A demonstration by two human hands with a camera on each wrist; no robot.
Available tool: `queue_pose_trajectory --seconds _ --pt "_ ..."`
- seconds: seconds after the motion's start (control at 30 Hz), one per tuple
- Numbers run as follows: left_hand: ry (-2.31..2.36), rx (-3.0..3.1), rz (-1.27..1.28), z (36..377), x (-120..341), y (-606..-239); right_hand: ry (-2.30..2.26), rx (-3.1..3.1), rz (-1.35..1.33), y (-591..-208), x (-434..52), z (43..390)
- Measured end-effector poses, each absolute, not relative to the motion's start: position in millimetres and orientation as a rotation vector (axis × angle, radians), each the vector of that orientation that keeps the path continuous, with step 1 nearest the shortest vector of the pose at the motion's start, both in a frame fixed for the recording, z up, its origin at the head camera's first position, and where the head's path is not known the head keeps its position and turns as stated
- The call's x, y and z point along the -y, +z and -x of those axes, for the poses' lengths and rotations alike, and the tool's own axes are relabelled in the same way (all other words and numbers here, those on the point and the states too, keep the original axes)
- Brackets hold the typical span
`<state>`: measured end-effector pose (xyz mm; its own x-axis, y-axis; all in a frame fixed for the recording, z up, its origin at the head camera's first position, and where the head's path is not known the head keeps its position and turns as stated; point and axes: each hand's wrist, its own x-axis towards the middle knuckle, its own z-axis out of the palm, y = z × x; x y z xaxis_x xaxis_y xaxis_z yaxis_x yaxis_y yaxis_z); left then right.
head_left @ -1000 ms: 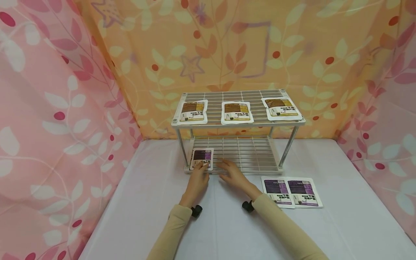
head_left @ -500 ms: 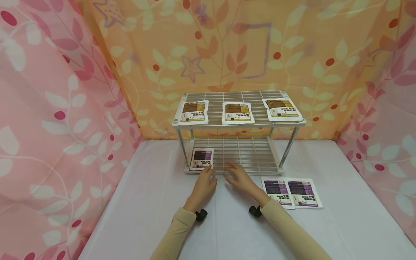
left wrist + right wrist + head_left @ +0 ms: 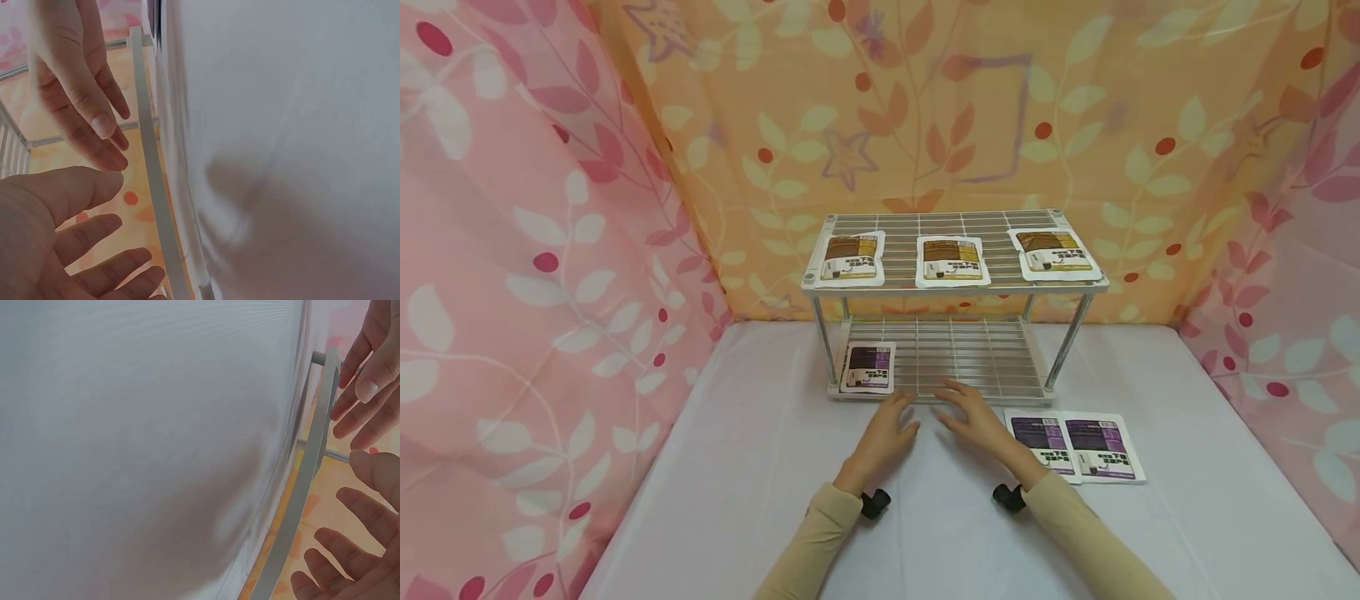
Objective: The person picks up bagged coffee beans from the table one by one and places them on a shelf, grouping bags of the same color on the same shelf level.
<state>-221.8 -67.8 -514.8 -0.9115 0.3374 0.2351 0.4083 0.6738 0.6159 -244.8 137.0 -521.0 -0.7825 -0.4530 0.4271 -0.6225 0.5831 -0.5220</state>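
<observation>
Nearest the camera, two beige sleeves reach forward over the white counter [image 3: 775, 467], each wrist wearing a small black camera. The left hand [image 3: 886, 435] and the right hand [image 3: 979, 421] hover side by side just in front of the wire rack [image 3: 951, 287], palms down, fingers straight and spread, holding nothing. The wrist views confirm this: each shows relaxed, slightly parted fingers close to the rack's white front rail, with the other hand just beside it.

To the right of the right hand, two purple packets [image 3: 1078, 447] lie flat on the counter, side by side and slightly overlapping, the nearer one close to the right wrist.

Just beyond the fingertips is the rack's lower shelf. One purple packet [image 3: 868, 367] lies flat at its front left corner, a little past the left hand and not touched by it.

Above, on the top shelf, three brown packets lie in a row: one at the left [image 3: 848, 258], one in the middle [image 3: 952, 261], and one at the right [image 3: 1055, 252], turned slightly askew.

Behind the rack hangs an orange curtain [image 3: 925, 108] with a leaf print, with pink leaf-print curtains [image 3: 512, 250] on both sides.
</observation>
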Motion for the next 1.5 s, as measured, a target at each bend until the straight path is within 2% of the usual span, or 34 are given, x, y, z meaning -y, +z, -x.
queue_pose_trajectory --seconds 1.5 --pt "-1.153 2.854 0.800 197.9 3.8 -520.7 0.887 2.659 -0.710 -519.4 -225.3 207.8"
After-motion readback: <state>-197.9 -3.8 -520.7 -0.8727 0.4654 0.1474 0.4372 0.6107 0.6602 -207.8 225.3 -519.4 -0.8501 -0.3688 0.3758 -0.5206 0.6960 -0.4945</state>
